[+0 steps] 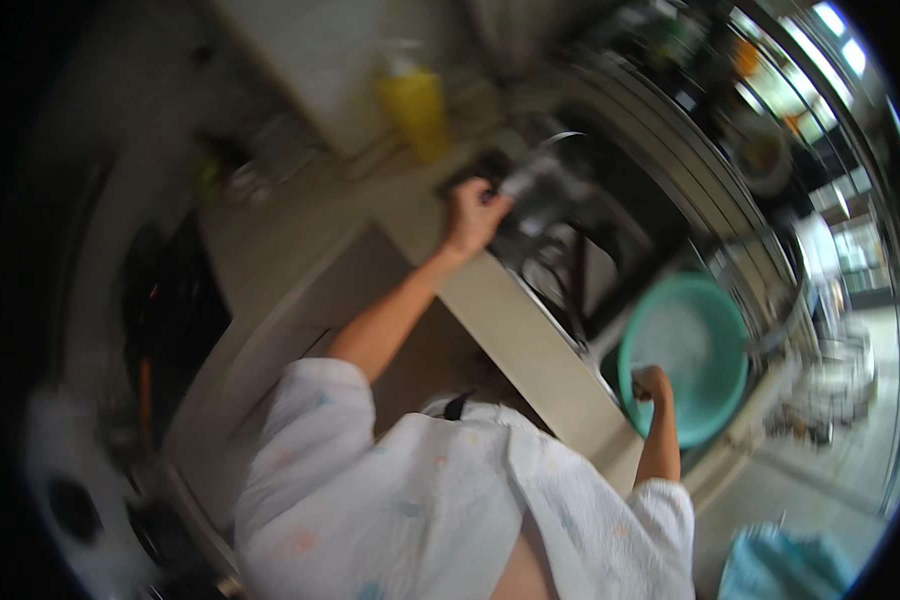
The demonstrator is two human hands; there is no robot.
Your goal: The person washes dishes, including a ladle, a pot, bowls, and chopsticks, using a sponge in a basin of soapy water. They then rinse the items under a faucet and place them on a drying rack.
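Observation:
My left hand [474, 219] is curled round the dark handle of what looks like a shiny metal pan or lid [544, 180], blurred, above the left part of the sink [667, 180]. At the right, my right hand [651, 384] rests at the near rim of a green plastic basin [736, 322]. Whitish, foamy-looking water [675, 337] fills the basin. Something pale shows by the fingers of the right hand, too blurred to name. Several metal utensils or dishes lie in the sink between my hands.
A yellow pump bottle [418, 109] stands on the counter behind the left hand. Small blurred items sit farther left on the counter. Metal dish racks run along the far right side. A light blue cloth [784, 566] hangs at the lower right. Below the sink, a cabinet is open.

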